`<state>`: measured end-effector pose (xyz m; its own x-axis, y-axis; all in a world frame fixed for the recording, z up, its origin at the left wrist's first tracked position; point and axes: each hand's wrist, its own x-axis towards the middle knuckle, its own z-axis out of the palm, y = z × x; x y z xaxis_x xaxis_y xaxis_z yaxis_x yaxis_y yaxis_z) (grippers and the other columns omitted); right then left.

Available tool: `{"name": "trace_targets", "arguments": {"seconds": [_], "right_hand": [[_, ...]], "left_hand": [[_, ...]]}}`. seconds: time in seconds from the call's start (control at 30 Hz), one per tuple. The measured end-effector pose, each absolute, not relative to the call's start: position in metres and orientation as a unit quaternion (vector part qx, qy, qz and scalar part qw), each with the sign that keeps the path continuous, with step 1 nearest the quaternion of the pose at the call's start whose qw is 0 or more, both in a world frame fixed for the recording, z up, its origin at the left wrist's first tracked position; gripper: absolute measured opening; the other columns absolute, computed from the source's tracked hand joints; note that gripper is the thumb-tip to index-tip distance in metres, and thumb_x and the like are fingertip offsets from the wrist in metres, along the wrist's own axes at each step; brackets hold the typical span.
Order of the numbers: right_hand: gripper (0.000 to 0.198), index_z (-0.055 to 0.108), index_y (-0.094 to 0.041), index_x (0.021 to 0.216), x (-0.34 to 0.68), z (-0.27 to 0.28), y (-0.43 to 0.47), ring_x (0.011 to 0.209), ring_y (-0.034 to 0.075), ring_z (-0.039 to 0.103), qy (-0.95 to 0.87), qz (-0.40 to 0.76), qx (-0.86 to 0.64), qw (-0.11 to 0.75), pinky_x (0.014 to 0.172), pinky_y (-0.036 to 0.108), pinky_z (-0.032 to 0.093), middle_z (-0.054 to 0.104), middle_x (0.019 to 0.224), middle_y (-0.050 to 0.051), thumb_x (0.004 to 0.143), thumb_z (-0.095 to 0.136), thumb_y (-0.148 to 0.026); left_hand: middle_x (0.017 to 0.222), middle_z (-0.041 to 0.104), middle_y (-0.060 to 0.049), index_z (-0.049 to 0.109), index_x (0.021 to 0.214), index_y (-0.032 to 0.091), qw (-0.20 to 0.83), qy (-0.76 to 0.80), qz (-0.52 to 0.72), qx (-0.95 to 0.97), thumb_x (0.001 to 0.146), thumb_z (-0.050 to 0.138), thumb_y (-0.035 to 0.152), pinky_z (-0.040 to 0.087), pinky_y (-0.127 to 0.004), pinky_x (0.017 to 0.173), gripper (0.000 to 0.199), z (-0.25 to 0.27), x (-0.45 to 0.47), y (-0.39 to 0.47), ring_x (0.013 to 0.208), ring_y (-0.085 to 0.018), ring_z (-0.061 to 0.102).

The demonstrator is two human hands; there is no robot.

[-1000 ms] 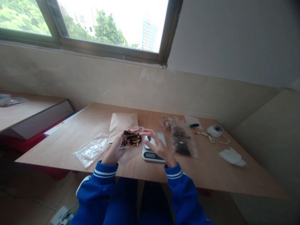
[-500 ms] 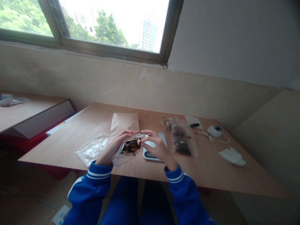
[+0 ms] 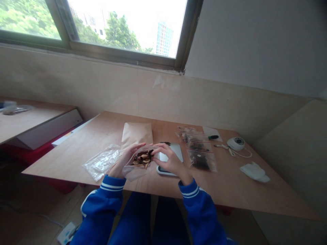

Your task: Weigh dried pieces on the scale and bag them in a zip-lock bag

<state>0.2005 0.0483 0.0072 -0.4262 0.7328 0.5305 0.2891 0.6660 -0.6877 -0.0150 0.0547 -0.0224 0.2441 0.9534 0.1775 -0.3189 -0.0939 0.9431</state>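
My left hand (image 3: 125,158) is closed around a clear plastic bag (image 3: 134,173), its mouth spread toward me. Inside lie dried brown slices (image 3: 140,160) with dark edges and pale middles; they look like dried mushroom. My right hand (image 3: 170,160) reaches over from the right, thumb and fingers curled at the bag's mouth around a dark dried slice (image 3: 151,152). Under that hand is a white kitchen scale (image 3: 177,153), its display partly covered. Some dark dried bits (image 3: 166,143) show at the scale's far edge.
Behind the bag lies a brown paper pouch (image 3: 136,132). An empty crinkled plastic bag (image 3: 100,162) is on the left. Several filled zip bags (image 3: 200,160), a green-handled tool (image 3: 213,137), a white dome camera (image 3: 235,143) with cable, and a white tissue (image 3: 254,172) sit on the right.
The bag's mouth has tipped and opened wider, showing more slices. My right fingertips have shifted slightly at its edge, and a dark slice shows there instead of a pale one.
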Motion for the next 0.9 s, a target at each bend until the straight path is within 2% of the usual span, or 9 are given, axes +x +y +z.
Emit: {"name": "trace_targets", "arguments": {"seconds": [0.07,0.17,0.3,0.4,0.5,0.57,0.7,0.8,0.9], "right_hand": [[0.007,0.068,-0.024,0.087,0.202,0.005,0.051,0.105,0.019,0.059,-0.797,0.256,-0.330,0.436,0.095,0.034,0.045,0.062,0.105,0.005,0.081,0.069,-0.023],[0.005,0.069,-0.024,0.083,0.205,0.002,0.057,0.097,0.019,0.062,-0.765,0.256,-0.350,0.475,0.088,0.033,0.049,0.065,0.098,0.004,0.082,0.068,-0.029],[0.008,0.070,-0.023,0.080,0.210,-0.003,0.063,0.097,0.020,0.063,-0.707,0.258,-0.367,0.547,0.087,0.035,0.050,0.068,0.097,0.006,0.081,0.069,-0.031],[0.008,0.071,-0.023,0.081,0.214,-0.008,0.065,0.100,0.021,0.063,-0.665,0.283,-0.370,0.584,0.088,0.036,0.051,0.068,0.100,0.006,0.080,0.070,-0.031],[0.008,0.072,-0.024,0.082,0.217,-0.009,0.064,0.101,0.021,0.064,-0.656,0.294,-0.367,0.590,0.090,0.036,0.051,0.068,0.103,0.006,0.080,0.070,-0.031],[0.008,0.073,-0.025,0.083,0.218,-0.004,0.060,0.103,0.020,0.063,-0.684,0.287,-0.368,0.561,0.092,0.036,0.049,0.068,0.106,0.005,0.081,0.070,-0.032],[0.010,0.074,-0.027,0.084,0.220,0.011,0.049,0.109,0.020,0.061,-0.740,0.285,-0.364,0.488,0.097,0.036,0.046,0.066,0.114,0.004,0.083,0.066,-0.034],[0.013,0.072,-0.026,0.090,0.226,0.010,0.050,0.114,0.020,0.058,-0.713,0.302,-0.366,0.516,0.101,0.036,0.043,0.065,0.117,0.004,0.085,0.064,-0.034],[0.027,0.064,-0.028,0.113,0.234,-0.007,0.065,0.123,0.021,0.052,-0.667,0.325,-0.382,0.552,0.104,0.038,0.042,0.060,0.128,0.005,0.092,0.051,-0.037]], "left_hand": [[0.130,0.061,-0.008,0.067,0.112,0.024,0.633,0.284,0.523,0.496,0.061,0.078,0.023,0.048,-0.042,0.097,0.053,-0.024,-0.014,0.053,0.119,-0.030,0.056],[0.136,0.056,-0.007,0.063,0.118,0.027,0.705,0.280,0.494,0.426,0.080,0.062,0.043,0.047,-0.046,0.097,0.042,-0.020,-0.011,0.048,0.124,-0.031,0.051],[0.137,0.054,-0.014,0.059,0.126,0.018,0.738,0.284,0.461,0.402,0.087,0.038,0.064,0.038,-0.052,0.104,0.064,-0.008,-0.009,0.035,0.125,-0.034,0.050],[0.138,0.053,-0.014,0.059,0.127,0.020,0.678,0.276,0.463,0.500,0.078,0.048,0.070,0.037,-0.053,0.105,0.071,-0.003,-0.009,0.023,0.129,-0.036,0.045],[0.134,0.057,-0.009,0.067,0.117,0.023,0.551,0.363,0.448,0.604,0.075,0.063,0.056,0.036,-0.049,0.107,0.053,-0.004,-0.007,0.018,0.129,-0.034,0.046],[0.127,0.063,-0.008,0.071,0.107,0.021,0.475,0.429,0.446,0.625,0.081,0.059,0.050,0.038,-0.047,0.107,0.041,-0.007,-0.003,0.018,0.124,-0.031,0.052],[0.123,0.065,-0.008,0.073,0.099,0.019,0.389,0.481,0.470,0.629,0.087,0.049,0.047,0.044,-0.041,0.102,0.039,-0.012,0.005,0.023,0.116,-0.027,0.059],[0.122,0.066,-0.006,0.071,0.105,0.019,0.360,0.493,0.489,0.623,0.088,0.048,0.047,0.044,-0.039,0.101,0.039,-0.014,0.005,0.024,0.118,-0.026,0.058],[0.121,0.067,-0.006,0.070,0.107,0.019,0.360,0.491,0.493,0.622,0.088,0.049,0.047,0.045,-0.038,0.100,0.040,-0.015,0.004,0.023,0.116,-0.025,0.059]]}}
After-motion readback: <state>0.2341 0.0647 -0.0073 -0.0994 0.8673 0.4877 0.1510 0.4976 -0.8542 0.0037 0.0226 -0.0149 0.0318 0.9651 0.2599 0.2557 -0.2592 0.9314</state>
